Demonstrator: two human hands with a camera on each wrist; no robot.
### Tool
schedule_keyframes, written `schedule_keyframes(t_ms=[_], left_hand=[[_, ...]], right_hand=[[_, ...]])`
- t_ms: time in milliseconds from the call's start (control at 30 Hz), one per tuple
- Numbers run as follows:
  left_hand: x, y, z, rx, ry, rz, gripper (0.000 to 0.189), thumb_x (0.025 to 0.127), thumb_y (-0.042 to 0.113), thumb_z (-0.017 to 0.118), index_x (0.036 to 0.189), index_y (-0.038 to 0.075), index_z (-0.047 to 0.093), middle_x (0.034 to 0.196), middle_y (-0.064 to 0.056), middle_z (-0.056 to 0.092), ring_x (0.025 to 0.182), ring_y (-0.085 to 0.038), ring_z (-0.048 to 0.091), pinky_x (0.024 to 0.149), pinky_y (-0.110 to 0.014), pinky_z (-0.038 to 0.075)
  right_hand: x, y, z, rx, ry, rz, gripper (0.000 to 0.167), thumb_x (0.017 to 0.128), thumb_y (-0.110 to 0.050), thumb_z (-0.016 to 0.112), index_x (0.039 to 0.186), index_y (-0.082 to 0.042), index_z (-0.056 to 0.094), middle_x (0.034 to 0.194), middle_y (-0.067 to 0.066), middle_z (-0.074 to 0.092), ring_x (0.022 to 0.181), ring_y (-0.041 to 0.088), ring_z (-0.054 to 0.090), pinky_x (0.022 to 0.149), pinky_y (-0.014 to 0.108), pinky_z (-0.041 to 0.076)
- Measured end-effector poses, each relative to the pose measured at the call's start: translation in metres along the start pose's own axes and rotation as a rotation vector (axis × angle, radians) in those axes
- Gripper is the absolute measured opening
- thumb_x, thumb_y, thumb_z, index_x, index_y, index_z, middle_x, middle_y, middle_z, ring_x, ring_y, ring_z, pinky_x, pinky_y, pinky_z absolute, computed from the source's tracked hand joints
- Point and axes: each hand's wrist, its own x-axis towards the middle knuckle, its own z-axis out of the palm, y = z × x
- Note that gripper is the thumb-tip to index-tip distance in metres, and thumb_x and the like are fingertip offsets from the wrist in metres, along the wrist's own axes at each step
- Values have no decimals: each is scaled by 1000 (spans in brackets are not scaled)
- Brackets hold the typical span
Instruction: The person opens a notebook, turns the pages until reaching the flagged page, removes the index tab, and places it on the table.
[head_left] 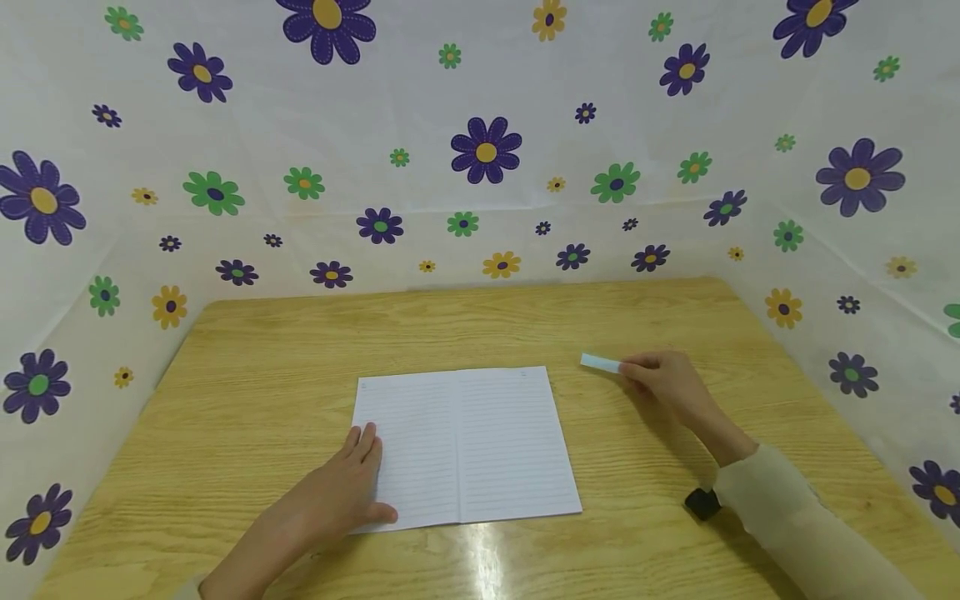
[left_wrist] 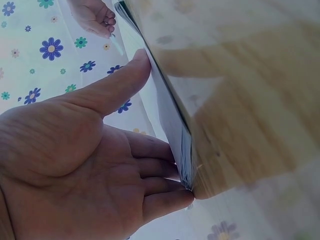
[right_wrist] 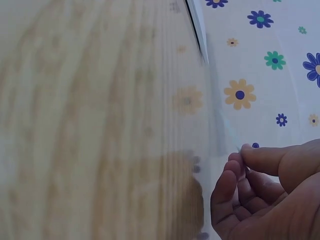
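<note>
An open notebook (head_left: 510, 450) with lined white pages lies flat on the wooden table. My left hand (head_left: 341, 492) rests at its left edge, fingers extended and thumb on the lower part of the page. In the left wrist view, the palm (left_wrist: 100, 165) faces the stacked page edges (left_wrist: 175, 130). To the right of the notebook, my right hand (head_left: 671, 387) pinches one end of a thin, pale blue strip (head_left: 600, 362) between thumb and fingers. Its free end points left. From the right wrist view, the strip (right_wrist: 230, 131) appears nearly edge-on, with the other fingers curled beneath the thumb.
The wooden table (head_left: 450, 325) is glossy and reflects light near its front. White cloth with printed flowers (head_left: 525, 83) encloses the back and both sides. A small black object (head_left: 702, 504) sits under the right sleeve (head_left: 780, 492) at the wrist.
</note>
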Motion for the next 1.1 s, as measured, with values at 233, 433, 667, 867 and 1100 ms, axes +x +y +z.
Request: schedule_keyframes(t_ms=[233,433,667,867,1100], left_hand=[[0,-1,0,0,6,3,98,89,40,81,146,-25,33,157,-44,23,147,-59,20,117,-61,29],[1,-3,2,-4,16,21,98,89,40,80,145,-25,34,156,-45,24,147,-60,21,117,-61,30],[2,-3,2,-5,13,26,98,89,40,80,145,-25,34,156,-45,24,147,-60,21,117,-61,30],[3,-4,-2,-23,7,-7,94,88,37,82,145,-23,38,157,-42,26,147,-58,22,118,-61,28],[3,-9,-4,-16,46,9,83,93,34,78,142,-22,43,155,-41,32,146,-57,28,118,-61,29]], right_hand=[[0,3,2,-30,-5,-3,37,103,-20,66,122,12,69,81,5,67,69,12,54,56,24,46],[0,4,1,1,-36,12,36,104,-17,65,122,13,68,80,6,64,64,11,50,52,23,44],[-2,5,1,40,-50,12,36,105,-14,62,124,16,65,80,6,62,63,11,47,53,25,42],[-3,7,1,48,-52,-1,38,106,-13,59,128,17,62,84,7,63,65,13,47,55,27,43],[-7,5,1,-2,-33,3,40,107,-16,59,131,16,61,94,12,66,70,16,51,57,27,45]])
